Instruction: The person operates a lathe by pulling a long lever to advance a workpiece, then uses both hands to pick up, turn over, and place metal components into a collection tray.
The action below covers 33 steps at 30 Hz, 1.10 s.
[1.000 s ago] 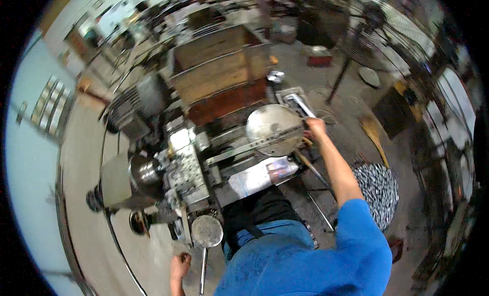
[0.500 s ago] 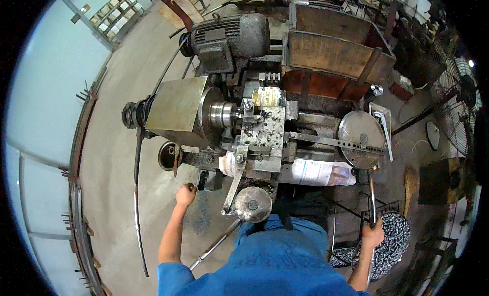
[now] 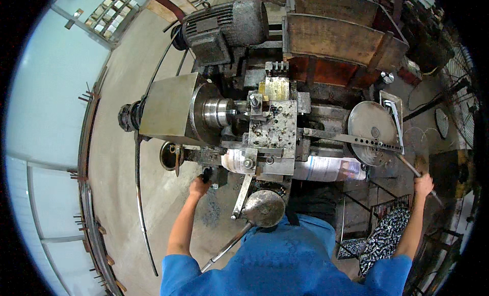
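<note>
- Hands first: left hand (image 3: pixel 198 185) now clenched on a black knob (image 3: pixel 206 174) at the lathe (image 3: pixel 270 128) front; half a second ago it was just reaching it.
- Right hand (image 3: pixel 423 184) grasps a long lever (image 3: pixel 407 166) beside the round metal disc (image 3: pixel 372 125), as before.
- Both controls held, so the machine looks set for working.

Printed white paper sheet (image 3: pixel 326 168) — draped along the lathe's (image 3: pixel 265 128) front.

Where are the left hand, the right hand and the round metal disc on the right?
left hand (image 3: pixel 198 185), head view, back of hand.
right hand (image 3: pixel 423 184), head view, knuckles.
round metal disc (image 3: pixel 370 124), head view, flat face.
</note>
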Tool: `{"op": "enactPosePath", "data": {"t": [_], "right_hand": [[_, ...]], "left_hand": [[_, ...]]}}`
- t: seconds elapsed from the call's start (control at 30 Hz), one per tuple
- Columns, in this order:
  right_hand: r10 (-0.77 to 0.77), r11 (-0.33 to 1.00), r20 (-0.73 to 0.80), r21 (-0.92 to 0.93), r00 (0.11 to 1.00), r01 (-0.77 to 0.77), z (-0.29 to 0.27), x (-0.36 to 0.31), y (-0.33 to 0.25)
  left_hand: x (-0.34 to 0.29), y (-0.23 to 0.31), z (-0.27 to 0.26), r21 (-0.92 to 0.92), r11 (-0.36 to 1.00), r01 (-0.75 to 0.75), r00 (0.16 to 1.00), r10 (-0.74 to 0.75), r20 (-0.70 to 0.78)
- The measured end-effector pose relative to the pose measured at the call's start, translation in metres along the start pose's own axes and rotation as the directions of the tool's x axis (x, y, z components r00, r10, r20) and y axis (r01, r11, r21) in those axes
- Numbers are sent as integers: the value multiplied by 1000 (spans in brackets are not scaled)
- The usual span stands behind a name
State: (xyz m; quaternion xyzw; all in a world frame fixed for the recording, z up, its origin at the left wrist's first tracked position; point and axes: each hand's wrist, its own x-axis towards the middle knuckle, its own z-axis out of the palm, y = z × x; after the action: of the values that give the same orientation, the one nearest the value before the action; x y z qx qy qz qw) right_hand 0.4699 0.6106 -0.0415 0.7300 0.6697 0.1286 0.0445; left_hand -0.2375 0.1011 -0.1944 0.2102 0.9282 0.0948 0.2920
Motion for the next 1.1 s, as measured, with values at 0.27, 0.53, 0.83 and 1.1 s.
{"op": "enactPosePath", "data": {"t": [0.27,0.53,0.83,1.1], "right_hand": [[-260,963,261,147,930,227,-54,30,-20],[-843,-110,-496,537,208,836,-323,-116,-301],[-995,-27,96,-31,-24,999,-340,-178,-458],[-992,-122,-9,-16,-123,992,-344,-183,-456]], "left_hand": [[-44,5,-47,127,982,-139,963,165,-215],[-139,3,-196,127,975,-180,700,218,-680],[-189,-107,-205,-153,987,-50,689,-77,-721],[-188,-121,-172,-243,952,187,636,-306,-709]]}}
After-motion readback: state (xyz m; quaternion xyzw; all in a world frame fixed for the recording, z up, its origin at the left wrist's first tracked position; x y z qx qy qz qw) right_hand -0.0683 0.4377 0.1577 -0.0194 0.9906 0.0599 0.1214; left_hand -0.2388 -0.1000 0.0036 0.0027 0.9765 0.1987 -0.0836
